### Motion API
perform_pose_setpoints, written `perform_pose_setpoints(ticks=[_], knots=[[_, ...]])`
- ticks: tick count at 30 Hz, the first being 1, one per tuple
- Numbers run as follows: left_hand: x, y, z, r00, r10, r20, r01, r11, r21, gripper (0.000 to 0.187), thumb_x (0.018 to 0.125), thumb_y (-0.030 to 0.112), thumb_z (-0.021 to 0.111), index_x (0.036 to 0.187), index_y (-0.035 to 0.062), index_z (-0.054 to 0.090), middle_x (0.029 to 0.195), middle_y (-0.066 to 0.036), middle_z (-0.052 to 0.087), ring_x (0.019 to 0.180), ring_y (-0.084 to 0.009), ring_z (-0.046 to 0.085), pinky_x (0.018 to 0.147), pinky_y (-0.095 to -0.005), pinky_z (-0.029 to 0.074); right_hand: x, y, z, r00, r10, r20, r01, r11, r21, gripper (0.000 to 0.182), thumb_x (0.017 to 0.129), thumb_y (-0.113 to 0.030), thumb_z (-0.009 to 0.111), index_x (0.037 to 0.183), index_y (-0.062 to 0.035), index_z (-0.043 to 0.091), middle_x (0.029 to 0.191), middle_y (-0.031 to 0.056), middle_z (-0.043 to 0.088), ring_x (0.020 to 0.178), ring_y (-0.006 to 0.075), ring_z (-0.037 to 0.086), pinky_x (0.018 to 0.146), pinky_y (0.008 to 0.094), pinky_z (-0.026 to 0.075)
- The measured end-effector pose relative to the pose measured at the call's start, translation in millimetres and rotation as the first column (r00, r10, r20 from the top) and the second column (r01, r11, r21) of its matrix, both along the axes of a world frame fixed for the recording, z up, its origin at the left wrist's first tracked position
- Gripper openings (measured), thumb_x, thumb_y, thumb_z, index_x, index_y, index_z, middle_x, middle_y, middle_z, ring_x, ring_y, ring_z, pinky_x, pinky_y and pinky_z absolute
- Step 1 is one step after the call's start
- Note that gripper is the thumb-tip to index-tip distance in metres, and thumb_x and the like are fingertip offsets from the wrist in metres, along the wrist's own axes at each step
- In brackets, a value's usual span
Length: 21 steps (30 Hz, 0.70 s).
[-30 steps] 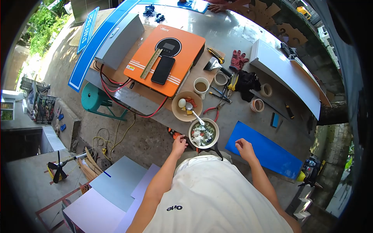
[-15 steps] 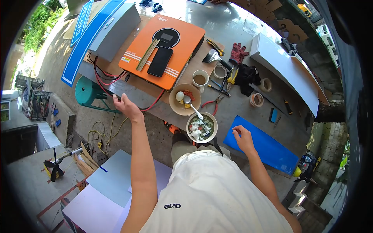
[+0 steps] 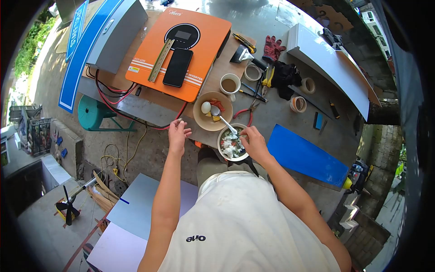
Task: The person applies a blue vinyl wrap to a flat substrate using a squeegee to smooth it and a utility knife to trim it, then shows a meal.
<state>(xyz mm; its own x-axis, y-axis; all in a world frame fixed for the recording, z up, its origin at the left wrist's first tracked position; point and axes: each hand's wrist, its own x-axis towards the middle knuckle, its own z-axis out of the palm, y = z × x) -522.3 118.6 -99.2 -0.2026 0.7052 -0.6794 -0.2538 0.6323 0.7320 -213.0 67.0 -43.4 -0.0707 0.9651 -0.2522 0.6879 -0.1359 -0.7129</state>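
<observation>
My left hand (image 3: 179,136) is raised just off the table's front edge, fingers loosely bent and apart, holding nothing. My right hand (image 3: 255,144) is at the right rim of a bowl of white rice and greens (image 3: 231,156); its fingers are bent together over the food, and whatever lies between the fingertips is hidden. Behind it stands a beige bowl (image 3: 199,121) with a white egg (image 3: 205,107) and orange-red pieces. A spoon (image 3: 225,123) rests in the beige bowl, its white handle reaching over the rice bowl. A mug (image 3: 229,85) of brown drink stands behind them.
An orange inverter (image 3: 204,27) carries a black phone (image 3: 178,68) and a metal ruler (image 3: 161,60). Red-handled pliers (image 3: 248,111), tape rolls and gloves (image 3: 273,48) lie to the right. A blue panel (image 3: 306,156) is at the front right; a teal stool (image 3: 93,113) is at left.
My left hand has moved right, away from the cables and toward the bowls. My right hand has moved left from over the blue panel to the rice bowl. The view has shifted slightly.
</observation>
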Motion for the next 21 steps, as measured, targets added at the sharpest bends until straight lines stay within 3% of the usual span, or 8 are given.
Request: perform_pose_setpoints(ticks=[11,14,18,21], knots=[[52.0,-82.7,-47.6,0.986,-0.145,0.088,0.158,0.974,-0.162,0.036,0.109,0.022,0.052,0.138,0.0012,0.046,0.124,-0.014,0.06,0.09,-0.0196,0.068,0.077,-0.0327,0.061,-34.7,55.9,-15.1,0.992,0.073,0.099,-0.052,0.977,-0.205,0.033,0.085,-0.015,0.08,0.107,-0.0038,0.059,0.114,0.0195,0.056,0.099,0.0434,0.065,0.086,0.0511,0.053],[57.9,-91.8,-50.7,0.986,-0.158,0.051,0.164,0.971,-0.175,0.036,0.109,0.022,0.052,0.138,0.0015,0.046,0.119,-0.013,0.061,0.091,-0.0199,0.069,0.077,-0.0326,0.06,-42.0,55.1,-26.7,0.986,0.072,0.15,-0.045,0.983,-0.179,0.041,0.08,-0.018,0.085,0.108,-0.0048,0.057,0.113,0.0184,0.057,0.101,0.0433,0.064,0.084,0.0509,0.053],[56.3,-92.9,-57.8,0.994,-0.097,0.044,0.102,0.985,-0.139,0.037,0.108,0.021,0.052,0.14,0.0023,0.045,0.121,-0.013,0.061,0.092,-0.0202,0.069,0.077,-0.0324,0.06,-49.0,54.1,-33.9,0.993,0.037,0.111,-0.012,0.975,-0.222,0.042,0.08,-0.016,0.084,0.108,-0.0042,0.056,0.116,0.0202,0.056,0.102,0.0451,0.063,0.087,0.0531,0.052],[56.3,-77.8,-50.7,0.998,-0.055,-0.024,0.053,0.996,-0.072,0.041,0.108,0.02,0.052,0.144,0.0028,0.042,0.123,-0.013,0.059,0.094,-0.0207,0.069,0.078,-0.0326,0.06,-50.1,54.5,-40.0,0.986,0.057,0.155,-0.034,0.989,-0.143,0.032,0.086,-0.008,0.075,0.112,-0.0034,0.057,0.115,0.0206,0.057,0.102,0.0459,0.064,0.088,0.0545,0.052]])
